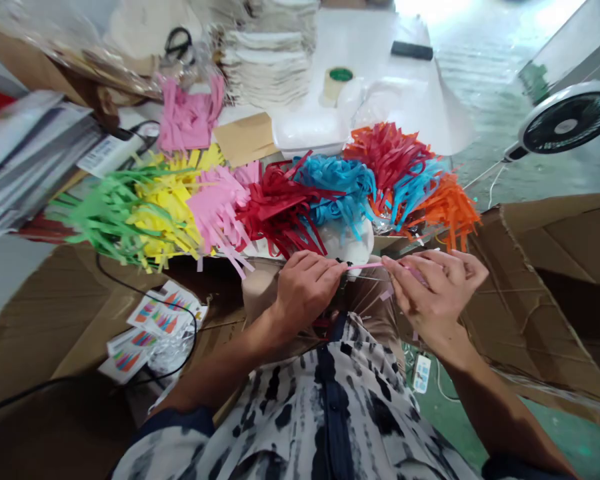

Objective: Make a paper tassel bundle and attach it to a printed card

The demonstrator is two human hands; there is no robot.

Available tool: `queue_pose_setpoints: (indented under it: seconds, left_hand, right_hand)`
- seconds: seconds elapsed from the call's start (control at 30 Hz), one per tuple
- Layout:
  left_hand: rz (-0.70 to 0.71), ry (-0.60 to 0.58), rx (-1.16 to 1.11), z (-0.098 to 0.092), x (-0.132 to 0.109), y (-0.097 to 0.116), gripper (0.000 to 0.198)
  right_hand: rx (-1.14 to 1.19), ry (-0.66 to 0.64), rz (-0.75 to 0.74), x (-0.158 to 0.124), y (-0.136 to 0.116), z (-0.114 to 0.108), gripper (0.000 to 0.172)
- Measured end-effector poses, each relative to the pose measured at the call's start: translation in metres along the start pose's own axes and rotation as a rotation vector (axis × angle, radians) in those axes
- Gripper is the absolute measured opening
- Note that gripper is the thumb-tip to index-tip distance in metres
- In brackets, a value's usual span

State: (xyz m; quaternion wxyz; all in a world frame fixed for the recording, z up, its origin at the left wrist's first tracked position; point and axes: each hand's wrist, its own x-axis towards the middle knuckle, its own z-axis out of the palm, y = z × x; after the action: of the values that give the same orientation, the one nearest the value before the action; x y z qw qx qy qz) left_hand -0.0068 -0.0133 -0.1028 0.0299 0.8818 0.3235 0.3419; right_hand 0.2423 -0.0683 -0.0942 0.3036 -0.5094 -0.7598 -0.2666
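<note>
Patterned black-and-white fabric (325, 413) over the person's lap fills the near edge of the view, and just above it both hands meet over a thin pink paper strip (367, 265). Left hand (305, 287) has its grip pinched tight on the strip's left end; right hand (437, 283) has its fingers closed narrow round the right end, so the strip runs taut and nearly level between them, held in the air just in front of the desk's near edge.

Along that edge lies a row of fringed paper bundles: green (105, 217), yellow (167, 200), pink (217, 207), dark red (280, 207), blue (340, 187) and orange (445, 207), each touching its neighbour. Further back on the desk stand a tape roll (337, 83), scissors (179, 41) and a stack of pale sheets (267, 63). Cardboard flaps (540, 267) spread at both sides, and printed cards (153, 327) lie on the left flap. A fan (567, 123) stands off the desk's right side.

The strip looks flimsy, so my judgement is that pulling the two pinches apart too hard would tear it, and a loosened pinch would drop it into the cardboard below. Air from the fan, if it is running, which cannot be told, could flutter the loose fringes into the hands.
</note>
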Motion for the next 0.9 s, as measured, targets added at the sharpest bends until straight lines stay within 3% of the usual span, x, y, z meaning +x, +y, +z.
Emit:
queue_pose_setpoints:
  seconds: [0.1,0.2,0.33,0.4,0.5,0.57,0.7,0.77,0.9]
  left_hand:
    - [-0.076,-0.087,-0.28,-0.024,0.018,-0.002,0.017]
    - [-0.222,-0.155,-0.679,-0.04,0.039,-0.004,0.025]
    - [-0.478,-0.469,-1.14,-0.04,0.053,0.0,0.03]
    - [-0.612,-0.548,-1.338,-0.034,0.053,0.002,0.032]
    - [-0.733,-0.495,-1.493,-0.025,0.05,0.006,0.031]
    - [-0.769,-0.427,-1.502,-0.02,0.052,0.008,0.032]
    - [-0.748,-0.232,-1.448,-0.012,0.062,0.01,0.034]
    - [-0.7,-0.153,-1.438,-0.009,0.067,0.01,0.031]
    - [-0.702,-0.095,-1.414,-0.006,0.073,0.009,0.029]
  right_hand:
    - [0.022,0.08,-0.051,0.016,0.006,-0.014,0.03]
    - [0.075,0.075,-0.094,0.029,0.006,-0.026,0.033]
    - [0.103,0.152,-0.147,0.036,0.001,-0.034,0.029]
    - [0.089,0.182,-0.128,0.036,-0.002,-0.033,0.031]
    - [0.094,0.158,-0.018,0.038,-0.009,-0.028,0.036]
    - [0.205,0.149,0.134,0.043,-0.015,-0.021,0.031]
    - [0.732,0.051,0.575,0.055,-0.023,-0.003,0.005]
    - [0.943,0.002,0.729,0.06,-0.025,0.007,0.006]
    - [1.04,0.021,0.808,0.065,-0.022,0.018,0.01]
